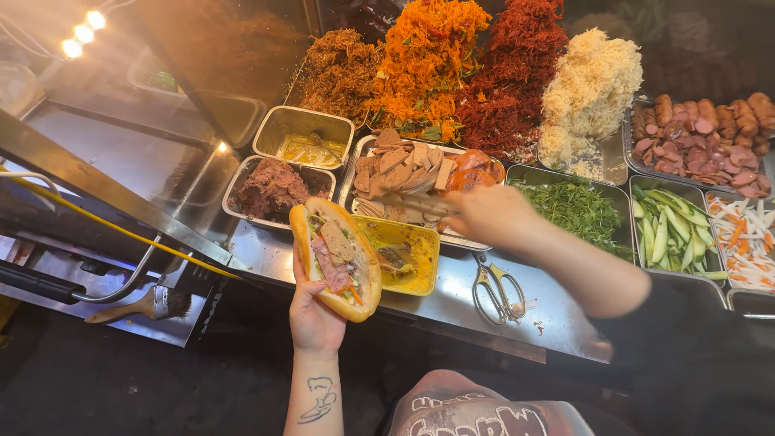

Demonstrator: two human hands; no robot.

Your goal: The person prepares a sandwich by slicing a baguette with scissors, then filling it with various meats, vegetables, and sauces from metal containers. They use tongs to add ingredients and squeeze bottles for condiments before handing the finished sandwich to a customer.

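My left hand (311, 316) cradles an open baguette sandwich (337, 257) filled with sliced meat and bits of carrot, held over the counter's front edge. My right hand (491, 214) reaches left across the counter and grips blurred chopsticks (412, 203) whose tips hover over the metal tray of sliced cold cuts (401, 171). A yellow tray (408, 255) with sauce and a utensil sits just right of the sandwich.
Scissors (499, 291) lie on the steel counter. Trays hold pâté (270, 187), yellow sauce (303, 139), green herbs (577, 208), cucumber sticks (670, 230), pickled vegetables (747, 242) and sliced sausage (702, 141). Heaps of shredded toppings stand behind. A brush (141, 305) lies at lower left.
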